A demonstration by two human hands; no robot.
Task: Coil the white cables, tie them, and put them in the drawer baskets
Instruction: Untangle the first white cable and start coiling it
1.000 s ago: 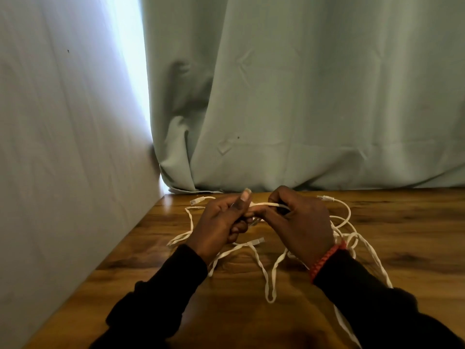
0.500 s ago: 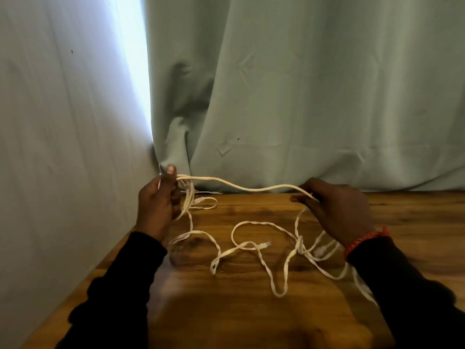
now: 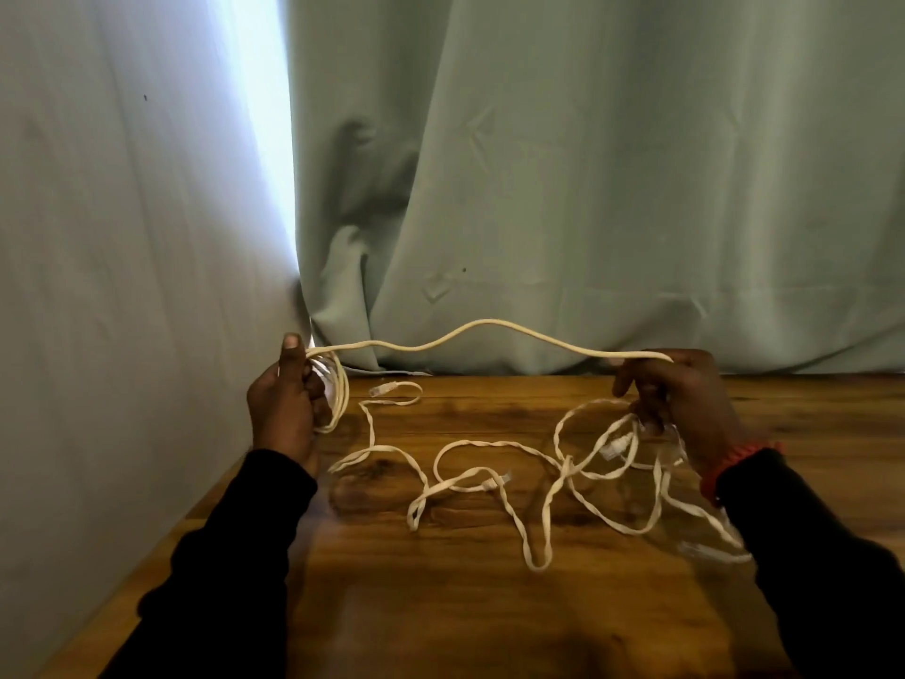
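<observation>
Far left of the frame: a pale fabric-covered wall (image 3: 122,286), with a bright strip of light at its meeting with the grey-green curtain (image 3: 587,188) that fills the upper centre and right.

Left of centre: the left hand (image 3: 284,409), in a black sleeve (image 3: 235,556), is raised just above the table edge, thumb upright, fingers curled round a small coil (image 3: 338,399) of white cable hanging beside the palm.

Centre: from that hand one span of the white cable (image 3: 489,325) runs in the air across the frame in front of the curtain's lower hem. Below it, the loose cable tangle (image 3: 489,482) lies on the wooden table (image 3: 440,605) in twisted loops; a connector end (image 3: 382,388) rests near the table's back edge.

Right: the right hand (image 3: 680,399) pinches the far end of the raised span between thumb and forefinger. Its lower fingers appear to touch the tangle, but blur prevents confirmation. A red wristband (image 3: 729,463) sits at the cuff.
</observation>
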